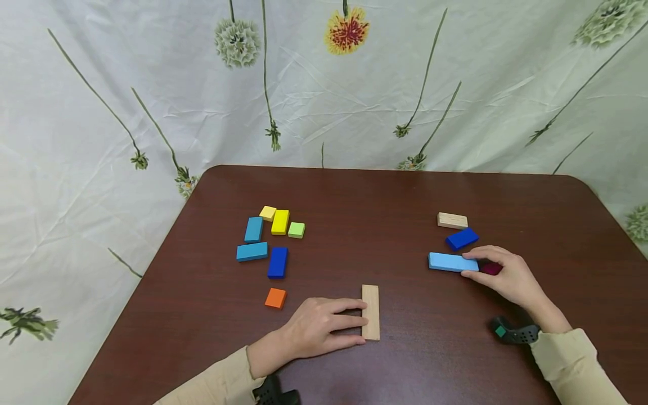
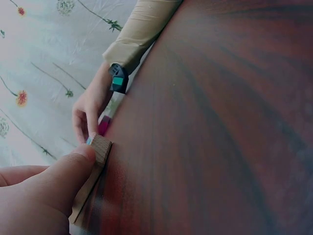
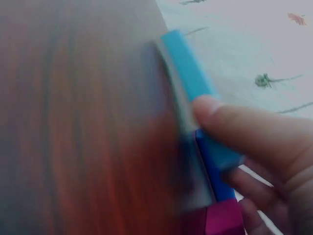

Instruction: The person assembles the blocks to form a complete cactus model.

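Note:
My left hand (image 1: 324, 326) reaches flat with extended fingers to a plain wooden block (image 1: 371, 312) lying lengthwise in front of me, its fingertips on the left edge. In the left wrist view the thumb is at the end of that block. My right hand (image 1: 506, 275) pinches a light blue block (image 1: 450, 262) by its right end between thumb and fingers; the right wrist view shows it blurred, tilted over the table. Partly hidden below that hand is a magenta block (image 1: 491, 268). A dark blue block (image 1: 462, 239) lies just beyond, beside another wooden block (image 1: 453, 220).
At the left of the brown table (image 1: 344, 208) lies a loose group: two mid-blue blocks, a dark blue block (image 1: 277, 262), two yellow ones, a green block (image 1: 296, 230) and an orange block (image 1: 275, 298). A flowered cloth (image 1: 324, 101) hangs behind the table.

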`<state>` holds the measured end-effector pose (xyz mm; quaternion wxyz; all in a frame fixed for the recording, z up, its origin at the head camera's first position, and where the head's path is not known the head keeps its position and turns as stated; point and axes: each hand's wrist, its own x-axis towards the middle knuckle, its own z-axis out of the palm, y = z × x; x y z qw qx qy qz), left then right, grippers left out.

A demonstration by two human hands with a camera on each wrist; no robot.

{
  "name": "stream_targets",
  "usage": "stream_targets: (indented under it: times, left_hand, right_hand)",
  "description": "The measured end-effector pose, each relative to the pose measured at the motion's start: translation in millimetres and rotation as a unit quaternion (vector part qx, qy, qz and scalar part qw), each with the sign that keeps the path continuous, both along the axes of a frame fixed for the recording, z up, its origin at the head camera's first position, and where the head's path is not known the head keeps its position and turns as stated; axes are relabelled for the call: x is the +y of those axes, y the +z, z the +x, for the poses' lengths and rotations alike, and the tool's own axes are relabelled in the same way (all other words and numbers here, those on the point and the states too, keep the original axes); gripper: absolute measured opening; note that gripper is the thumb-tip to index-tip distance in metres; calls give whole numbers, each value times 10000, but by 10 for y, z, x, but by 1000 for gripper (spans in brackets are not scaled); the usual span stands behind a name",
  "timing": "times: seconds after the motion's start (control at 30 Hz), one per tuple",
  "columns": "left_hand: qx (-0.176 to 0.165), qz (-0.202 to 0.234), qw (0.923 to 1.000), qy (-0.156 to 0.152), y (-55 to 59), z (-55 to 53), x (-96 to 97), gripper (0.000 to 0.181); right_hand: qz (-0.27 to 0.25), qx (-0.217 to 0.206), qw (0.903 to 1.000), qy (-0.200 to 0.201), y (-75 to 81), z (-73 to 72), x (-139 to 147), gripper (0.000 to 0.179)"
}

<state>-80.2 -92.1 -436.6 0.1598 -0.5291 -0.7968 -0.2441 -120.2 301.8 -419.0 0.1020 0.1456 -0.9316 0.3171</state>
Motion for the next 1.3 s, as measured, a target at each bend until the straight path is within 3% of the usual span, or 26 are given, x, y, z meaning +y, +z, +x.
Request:
stream_targets:
  times: [0.23,0.53,0.9,1.3]
  left_hand:
    - [37,-14,10000,11,-4,-1,0,28]
    - [-45,-5,10000,30,-8,0,-8,28]
    - [-125,18,9999,26,-14,-1,-8,29]
    - [-153,7,9999,38,-5,0,-7,29]
  right_hand:
    - [-675,488,9959,-356,9,1,-190,32]
    - [-1470,548,9838,-868,-11,-45,-563,30]
    - [-1455,300,9831,-1067,-31,-61,-962,32]
    - [-1321,240,9857,-1016,-49,-123,-1325,31]
